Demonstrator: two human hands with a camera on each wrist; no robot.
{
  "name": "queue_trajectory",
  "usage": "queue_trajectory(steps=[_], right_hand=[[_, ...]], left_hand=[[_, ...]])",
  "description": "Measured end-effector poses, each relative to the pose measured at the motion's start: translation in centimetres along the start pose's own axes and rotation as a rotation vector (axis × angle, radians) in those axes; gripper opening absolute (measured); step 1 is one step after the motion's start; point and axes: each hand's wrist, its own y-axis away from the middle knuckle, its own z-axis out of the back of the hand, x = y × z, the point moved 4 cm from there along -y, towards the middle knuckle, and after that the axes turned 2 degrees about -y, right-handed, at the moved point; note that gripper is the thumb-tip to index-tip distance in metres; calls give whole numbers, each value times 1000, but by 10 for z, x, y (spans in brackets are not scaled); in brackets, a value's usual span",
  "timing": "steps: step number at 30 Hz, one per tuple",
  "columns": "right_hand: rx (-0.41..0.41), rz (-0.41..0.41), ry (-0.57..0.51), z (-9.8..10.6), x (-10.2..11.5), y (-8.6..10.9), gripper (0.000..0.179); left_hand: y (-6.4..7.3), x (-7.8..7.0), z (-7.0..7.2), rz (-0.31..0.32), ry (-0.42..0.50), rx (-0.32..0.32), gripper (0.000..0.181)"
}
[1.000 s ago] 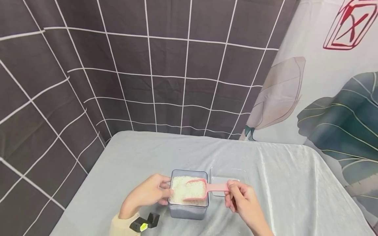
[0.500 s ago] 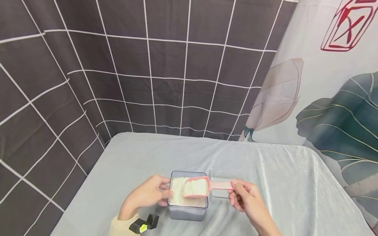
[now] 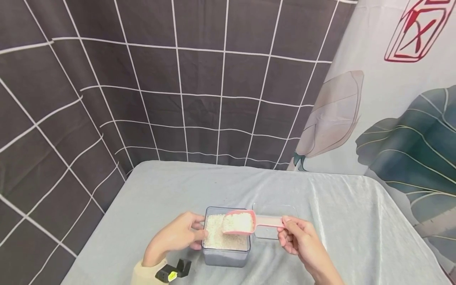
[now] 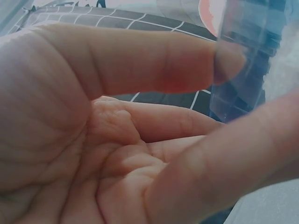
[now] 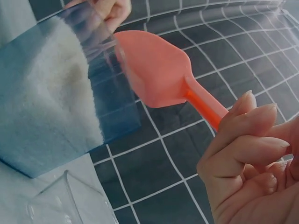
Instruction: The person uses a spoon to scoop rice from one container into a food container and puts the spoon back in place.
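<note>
A clear bluish square container (image 3: 226, 259) stands on the table, filled with what looks like white rice (image 3: 215, 233). My left hand (image 3: 178, 232) grips its left side, thumb at the rim and other fingers along the wall; in the left wrist view a fingertip presses the wall (image 4: 238, 100). My right hand (image 3: 298, 238) pinches the end of a pink scoop's handle (image 3: 269, 221). The scoop's bowl (image 5: 154, 70) is heaped with the same white grains and hangs level above the container's right half. From the right wrist view its underside shows beyond the container wall.
A clear, shallow plastic box (image 3: 274, 206) sits right of the container, partly behind the scoop handle and right hand. Pale grey-blue cloth (image 3: 178, 190) covers the table. A dark curtain with white grid lines (image 3: 199, 111) hangs behind, a patterned one (image 3: 338, 118) to the right.
My right hand has lifted the scoop out of the rice and drawn it slightly right, the bowl now levelled and loaded. The left hand keeps its grip on the container.
</note>
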Motion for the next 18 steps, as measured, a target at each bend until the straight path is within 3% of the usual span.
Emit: queue_trajectory(steps=[18], right_hand=[[86,83,-68,34,8,5,37]], left_hand=[[0,0,-1,8,-15,-7,56]])
